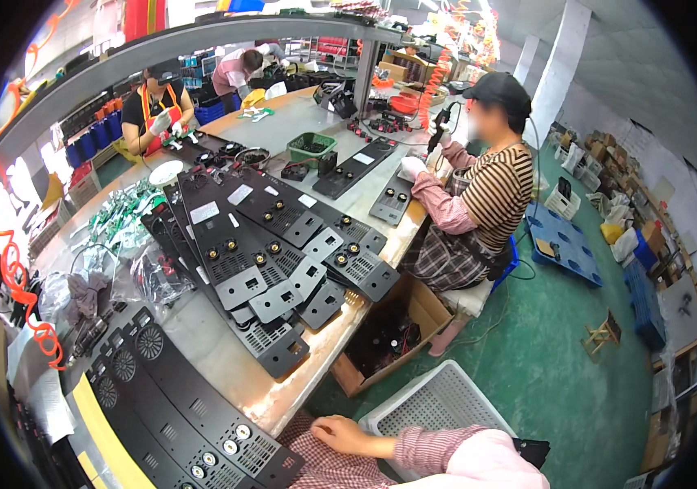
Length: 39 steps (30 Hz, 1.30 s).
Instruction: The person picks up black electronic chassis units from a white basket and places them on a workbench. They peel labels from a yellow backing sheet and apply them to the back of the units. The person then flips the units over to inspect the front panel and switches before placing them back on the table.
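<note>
My right hand [342, 435] rests on the checked cloth [324, 466] over my lap, its fingers loosely bent and holding nothing. My left hand is out of sight. Left of my right hand, several long black panels [194, 416] lie side by side, with vent slots, round grilles and silver ring fittings. Beyond them on the table, a fanned stack of black panels [271, 261] with brass-coloured fittings reaches toward the table's edge.
A light grey perforated crate [438, 399] stands on the floor by my right arm, with a cardboard box [389, 334] beyond it. Across the table edge, a co-worker [487, 179] holds a corded tool over a panel. Green circuit boards [124, 213] pile at the left.
</note>
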Each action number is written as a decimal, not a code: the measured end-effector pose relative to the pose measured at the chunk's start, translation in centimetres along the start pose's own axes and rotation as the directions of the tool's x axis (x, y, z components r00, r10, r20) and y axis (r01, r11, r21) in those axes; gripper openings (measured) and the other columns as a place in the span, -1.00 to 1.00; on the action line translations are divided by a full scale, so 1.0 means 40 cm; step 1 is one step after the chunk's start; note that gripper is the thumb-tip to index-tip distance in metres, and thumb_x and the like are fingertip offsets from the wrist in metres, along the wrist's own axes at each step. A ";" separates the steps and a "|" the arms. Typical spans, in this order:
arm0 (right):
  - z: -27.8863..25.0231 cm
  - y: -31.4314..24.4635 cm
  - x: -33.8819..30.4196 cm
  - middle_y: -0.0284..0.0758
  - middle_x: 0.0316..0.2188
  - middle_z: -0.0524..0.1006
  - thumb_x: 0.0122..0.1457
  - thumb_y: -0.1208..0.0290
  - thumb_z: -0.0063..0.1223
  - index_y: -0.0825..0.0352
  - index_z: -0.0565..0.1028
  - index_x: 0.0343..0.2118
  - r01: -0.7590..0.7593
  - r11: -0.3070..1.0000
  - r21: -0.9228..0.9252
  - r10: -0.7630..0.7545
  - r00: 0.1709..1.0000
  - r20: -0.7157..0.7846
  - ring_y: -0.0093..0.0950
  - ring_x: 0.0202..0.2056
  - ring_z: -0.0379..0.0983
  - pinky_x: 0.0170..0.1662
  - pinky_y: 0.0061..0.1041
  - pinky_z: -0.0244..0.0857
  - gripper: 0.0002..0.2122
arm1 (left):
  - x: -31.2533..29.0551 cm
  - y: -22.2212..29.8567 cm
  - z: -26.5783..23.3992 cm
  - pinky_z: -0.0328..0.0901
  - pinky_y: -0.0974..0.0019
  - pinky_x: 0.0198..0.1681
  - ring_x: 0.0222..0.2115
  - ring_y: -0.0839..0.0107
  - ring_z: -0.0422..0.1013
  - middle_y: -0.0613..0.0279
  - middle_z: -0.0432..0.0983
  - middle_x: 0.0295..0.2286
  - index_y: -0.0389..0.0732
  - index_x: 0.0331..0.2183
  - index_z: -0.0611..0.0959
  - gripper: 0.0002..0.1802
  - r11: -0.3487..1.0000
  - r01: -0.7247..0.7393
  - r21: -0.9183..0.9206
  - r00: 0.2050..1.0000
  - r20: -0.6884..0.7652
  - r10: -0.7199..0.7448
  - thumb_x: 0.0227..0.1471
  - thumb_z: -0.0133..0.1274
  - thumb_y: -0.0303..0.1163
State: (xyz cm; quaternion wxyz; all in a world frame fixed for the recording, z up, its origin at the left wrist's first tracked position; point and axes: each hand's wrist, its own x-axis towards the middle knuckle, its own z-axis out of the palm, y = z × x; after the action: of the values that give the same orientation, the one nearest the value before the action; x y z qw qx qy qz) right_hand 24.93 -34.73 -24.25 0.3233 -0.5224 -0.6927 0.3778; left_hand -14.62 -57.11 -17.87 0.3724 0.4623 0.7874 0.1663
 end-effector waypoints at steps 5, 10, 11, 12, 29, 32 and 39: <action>0.228 0.179 0.086 -0.08 -0.08 0.53 0.22 0.12 0.02 0.31 0.45 0.03 -0.080 0.993 -0.089 0.092 0.985 0.143 -0.11 -0.01 0.43 0.03 -0.19 0.29 -0.58 | 0.179 0.171 0.031 0.19 -0.02 0.05 -0.09 -0.03 0.36 -0.14 0.47 -0.12 -0.31 -0.04 0.53 -0.54 0.997 0.071 -0.044 0.997 -0.003 -0.071 0.04 0.11 -0.27; 0.264 0.190 0.184 -0.04 -0.11 0.53 0.21 0.16 -0.05 0.30 0.47 0.01 0.193 0.942 -0.275 -0.169 0.980 0.108 -0.08 -0.07 0.45 -0.01 -0.20 0.33 -0.60 | 0.273 0.204 0.048 0.20 -0.01 0.04 -0.10 -0.01 0.38 -0.13 0.48 -0.13 -0.31 -0.04 0.53 -0.53 0.990 0.114 -0.084 0.993 0.014 -0.114 0.04 0.11 -0.27; 0.243 0.153 0.217 -0.04 -0.10 0.52 0.21 0.16 -0.06 0.30 0.48 0.00 0.144 0.949 -0.280 -0.081 0.971 0.224 -0.08 -0.05 0.45 0.00 -0.21 0.33 -0.61 | 0.279 0.199 0.049 0.20 -0.01 0.03 -0.10 -0.01 0.38 -0.13 0.48 -0.13 -0.31 -0.04 0.53 -0.53 0.987 0.132 -0.091 0.991 0.013 -0.132 0.04 0.11 -0.27; 0.238 0.134 0.240 -0.04 -0.10 0.52 0.21 0.17 -0.06 0.30 0.48 0.00 0.119 0.949 -0.291 -0.034 0.959 0.281 -0.08 -0.05 0.45 0.00 -0.21 0.33 -0.61 | 0.293 0.198 0.053 0.21 0.00 0.03 -0.10 -0.01 0.38 -0.13 0.48 -0.13 -0.31 -0.04 0.53 -0.53 0.986 0.140 -0.095 0.990 0.024 -0.138 0.04 0.11 -0.27; 0.264 0.219 0.172 -0.03 -0.12 0.53 0.21 0.17 -0.05 0.30 0.49 -0.02 0.066 0.917 -0.395 0.027 0.974 0.226 -0.09 -0.07 0.46 -0.02 -0.22 0.34 -0.62 | 0.368 0.130 0.054 0.26 0.02 -0.01 -0.12 0.04 0.42 -0.09 0.52 -0.15 -0.31 -0.03 0.53 -0.53 0.955 0.265 -0.131 0.963 0.086 -0.255 0.06 0.11 -0.25; 0.266 0.217 0.158 -0.03 -0.13 0.54 0.21 0.17 -0.05 0.30 0.49 -0.02 0.069 0.909 -0.411 0.025 0.975 0.220 -0.09 -0.07 0.47 -0.03 -0.22 0.34 -0.63 | 0.362 0.109 0.052 0.26 0.03 -0.02 -0.13 0.05 0.43 -0.09 0.52 -0.15 -0.30 -0.03 0.53 -0.52 0.951 0.269 -0.153 0.962 0.085 -0.258 0.06 0.11 -0.24; 0.290 0.198 0.129 -0.03 -0.14 0.54 0.21 0.18 -0.05 0.30 0.50 -0.03 0.083 0.888 -0.452 0.008 0.980 0.197 -0.09 -0.08 0.47 -0.03 -0.23 0.34 -0.63 | 0.314 0.014 0.051 0.28 0.04 -0.03 -0.14 0.07 0.44 -0.07 0.54 -0.16 -0.30 -0.02 0.53 -0.52 0.929 0.287 -0.232 0.958 0.065 -0.280 0.07 0.11 -0.23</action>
State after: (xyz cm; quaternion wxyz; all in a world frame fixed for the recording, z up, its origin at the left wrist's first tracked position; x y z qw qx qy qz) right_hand 17.70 -30.57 -36.64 0.1296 -0.5312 -0.8002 0.2463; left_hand -16.48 -46.30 -24.33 0.4573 0.2980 0.8144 0.1971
